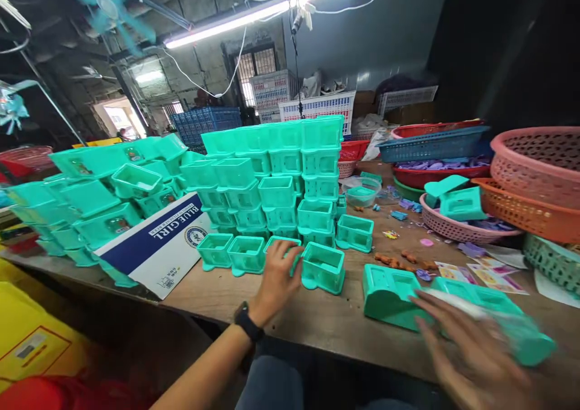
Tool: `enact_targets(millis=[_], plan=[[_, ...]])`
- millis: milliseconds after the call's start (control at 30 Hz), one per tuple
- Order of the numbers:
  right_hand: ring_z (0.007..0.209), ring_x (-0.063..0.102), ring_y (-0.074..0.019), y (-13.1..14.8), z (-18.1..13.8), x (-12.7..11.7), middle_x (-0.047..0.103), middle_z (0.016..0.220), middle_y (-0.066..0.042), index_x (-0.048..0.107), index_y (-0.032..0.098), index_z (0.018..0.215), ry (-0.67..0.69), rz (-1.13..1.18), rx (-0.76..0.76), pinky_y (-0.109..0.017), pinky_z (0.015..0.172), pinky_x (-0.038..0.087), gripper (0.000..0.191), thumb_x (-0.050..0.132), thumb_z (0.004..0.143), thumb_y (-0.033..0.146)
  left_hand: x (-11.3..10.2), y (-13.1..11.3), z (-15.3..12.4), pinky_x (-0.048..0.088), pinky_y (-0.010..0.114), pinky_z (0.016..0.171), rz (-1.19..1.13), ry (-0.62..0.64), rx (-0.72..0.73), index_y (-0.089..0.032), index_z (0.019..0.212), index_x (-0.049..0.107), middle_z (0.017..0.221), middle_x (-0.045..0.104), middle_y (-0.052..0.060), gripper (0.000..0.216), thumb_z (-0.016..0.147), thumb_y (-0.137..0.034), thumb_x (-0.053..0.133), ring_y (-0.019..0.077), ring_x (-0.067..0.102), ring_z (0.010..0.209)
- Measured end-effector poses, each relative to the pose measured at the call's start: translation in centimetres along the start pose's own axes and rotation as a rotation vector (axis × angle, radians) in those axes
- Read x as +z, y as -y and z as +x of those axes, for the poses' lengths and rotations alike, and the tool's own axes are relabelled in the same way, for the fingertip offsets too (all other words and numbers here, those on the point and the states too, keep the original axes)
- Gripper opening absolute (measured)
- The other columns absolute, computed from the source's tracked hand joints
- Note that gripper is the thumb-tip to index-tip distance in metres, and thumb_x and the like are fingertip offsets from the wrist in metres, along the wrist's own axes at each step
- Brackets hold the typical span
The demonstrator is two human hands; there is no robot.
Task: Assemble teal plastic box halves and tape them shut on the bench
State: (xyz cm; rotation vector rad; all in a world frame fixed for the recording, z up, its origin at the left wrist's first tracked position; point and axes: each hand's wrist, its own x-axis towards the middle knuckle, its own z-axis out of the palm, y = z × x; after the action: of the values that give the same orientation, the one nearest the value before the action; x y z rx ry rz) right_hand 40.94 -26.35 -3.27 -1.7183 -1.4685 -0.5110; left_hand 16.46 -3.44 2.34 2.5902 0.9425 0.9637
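My left hand reaches over the wooden table, its fingers curled around a teal plastic box in the front row. Beside it stands another teal box. My right hand is low at the right, blurred by motion, over a long teal plastic piece. Whether it grips that piece I cannot make out. A teal part lies just left of it. Behind the front row rises a tall stack of teal boxes.
A blue and white "BLUE GIRL" carton lies flat at the left with more teal boxes behind it. Pink, orange, red and blue baskets crowd the right. Small stickers and brown bits lie on the table.
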Motion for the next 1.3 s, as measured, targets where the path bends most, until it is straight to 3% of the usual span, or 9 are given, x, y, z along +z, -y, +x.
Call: enact_targets(millis=[100, 200, 400, 500, 700, 867, 1000, 1200, 1300], plan=[[0.119, 0.07, -0.0334, 4.6, 3.7, 4.3, 0.077, 0.129, -0.004, 0.068, 0.036, 0.134, 0.1, -0.061, -0.132, -0.057, 0.107, 0.042, 0.037, 0.044, 0.105, 0.037, -3.1, 3.9, -0.5, 0.041, 0.06, 0.104, 0.13, 0.024, -0.068, -0.022, 0.117, 0.073, 0.121, 0.07, 0.013, 0.03, 0.095, -0.015, 0.054, 0.0381, 0.054, 0.123], [0.126, 0.065, -0.0388, 6.5, 7.4, 8.5, 0.075, 0.133, -0.008, 0.072, 0.032, 0.131, 0.276, -0.129, -0.131, -0.057, 0.1, 0.045, 0.038, 0.05, 0.101, 0.027, -4.9, 5.9, -0.4, 0.04, 0.06, 0.103, 0.217, 0.094, -0.081, -0.023, 0.124, 0.071, 0.126, 0.069, 0.013, 0.039, 0.09, -0.01, 0.056, 0.0401, 0.051, 0.128], [0.116, 0.067, -0.0402, 7.0, 11.2, 12.7, 0.08, 0.106, -0.014, 0.078, 0.022, 0.107, 0.449, -0.187, -0.179, -0.055, 0.096, 0.042, 0.024, 0.062, 0.09, 0.016, -4.5, 6.8, 0.5, 0.039, 0.056, 0.103, 0.25, 0.283, -0.039, -0.023, 0.117, 0.073, 0.125, 0.072, 0.012, 0.034, 0.089, -0.007, 0.061, 0.038, 0.05, 0.132], [0.111, 0.067, -0.0394, 6.7, 12.2, 12.7, 0.08, 0.102, -0.012, 0.079, 0.023, 0.094, 0.514, -0.203, -0.182, -0.051, 0.091, 0.04, 0.019, 0.062, 0.09, 0.015, -3.7, 7.0, 1.2, 0.038, 0.053, 0.105, 0.222, 0.345, -0.023, -0.022, 0.104, 0.076, 0.115, 0.076, 0.011, 0.026, 0.092, -0.006, 0.059, 0.0356, 0.052, 0.132], [0.108, 0.065, -0.0344, 6.6, 13.0, 11.5, 0.08, 0.102, -0.01, 0.079, 0.025, 0.1, 0.599, -0.176, -0.172, -0.045, 0.087, 0.037, 0.022, 0.06, 0.093, 0.019, -3.3, 7.0, 1.2, 0.036, 0.051, 0.107, 0.165, 0.388, -0.021, -0.02, 0.103, 0.076, 0.11, 0.077, 0.011, 0.023, 0.093, -0.008, 0.06, 0.0335, 0.055, 0.128], [0.111, 0.063, -0.0334, 8.2, 11.9, 9.6, 0.078, 0.105, -0.012, 0.077, 0.022, 0.099, 0.673, -0.149, -0.144, -0.046, 0.093, 0.035, 0.022, 0.056, 0.096, 0.017, -4.4, 6.0, 0.0, 0.035, 0.052, 0.107, 0.108, 0.447, 0.013, -0.018, 0.095, 0.074, 0.103, 0.076, 0.01, 0.024, 0.09, -0.007, 0.053, 0.0315, 0.059, 0.116], [0.122, 0.061, -0.036, 8.1, 12.1, 7.9, 0.077, 0.12, -0.011, 0.075, 0.025, 0.114, 0.719, -0.114, -0.08, -0.05, 0.1, 0.035, 0.029, 0.05, 0.1, 0.019, -5.8, 5.3, -0.1, 0.036, 0.053, 0.108, 0.041, 0.507, 0.032, -0.018, 0.098, 0.074, 0.107, 0.075, 0.011, 0.03, 0.091, -0.008, 0.046, 0.0331, 0.059, 0.12], [0.116, 0.068, -0.0336, 4.2, 14.1, 8.5, 0.079, 0.119, -0.008, 0.077, 0.031, 0.119, 0.761, -0.055, -0.038, -0.05, 0.103, 0.045, 0.032, 0.053, 0.098, 0.025, -5.0, 5.5, 3.7, 0.049, 0.043, 0.107, -0.093, 0.604, -0.002, -0.021, 0.116, 0.075, 0.124, 0.076, 0.006, 0.036, 0.091, -0.008, 0.053, 0.0293, 0.066, 0.121], [0.111, 0.071, -0.032, 2.7, 14.5, 9.6, 0.081, 0.114, -0.008, 0.079, 0.03, 0.118, 0.735, -0.072, -0.045, -0.047, 0.1, 0.05, 0.034, 0.055, 0.095, 0.026, -3.5, 6.1, 6.1, 0.058, 0.041, 0.098, -0.166, 0.613, -0.013, -0.016, 0.12, 0.072, 0.12, 0.076, 0.008, 0.024, 0.097, -0.016, 0.063, 0.0244, 0.072, 0.109]])
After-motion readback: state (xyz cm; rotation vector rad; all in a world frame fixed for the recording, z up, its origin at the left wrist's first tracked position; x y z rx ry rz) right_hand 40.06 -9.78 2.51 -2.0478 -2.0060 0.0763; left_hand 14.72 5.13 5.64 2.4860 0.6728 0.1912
